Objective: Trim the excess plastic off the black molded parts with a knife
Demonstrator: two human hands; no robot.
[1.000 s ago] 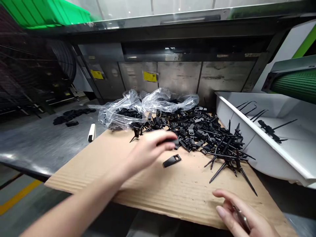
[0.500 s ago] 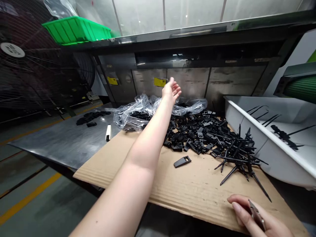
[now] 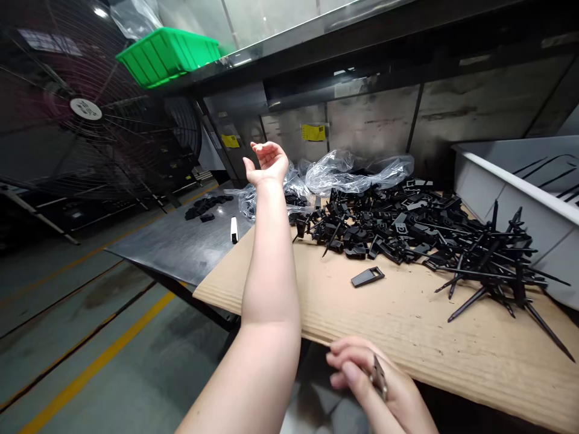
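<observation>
My left hand (image 3: 268, 161) is raised high over the table's left part, palm up, fingers loosely curled and apart, with nothing in it. My right hand (image 3: 368, 377) sits low at the cardboard's near edge, fingers closed around a small metal tool (image 3: 379, 377). A heap of black plastic parts (image 3: 384, 226) covers the far half of the cardboard sheet (image 3: 407, 325). One flat black piece (image 3: 367, 276) lies alone in front of the heap. Long pointed black sprues (image 3: 493, 268) pile up at the right.
Crumpled clear plastic bags (image 3: 348, 172) lie behind the heap. A white bin (image 3: 506, 187) stands at the right. A white marker (image 3: 234, 229) and more black parts (image 3: 205, 207) rest on the metal table. A large fan (image 3: 85, 108) and a green crate (image 3: 169, 54) are at the left.
My left hand left the heap, rose and swung left, turning palm up. My right hand with the tool drifted left along the cardboard edge. The view turned leftwards.
</observation>
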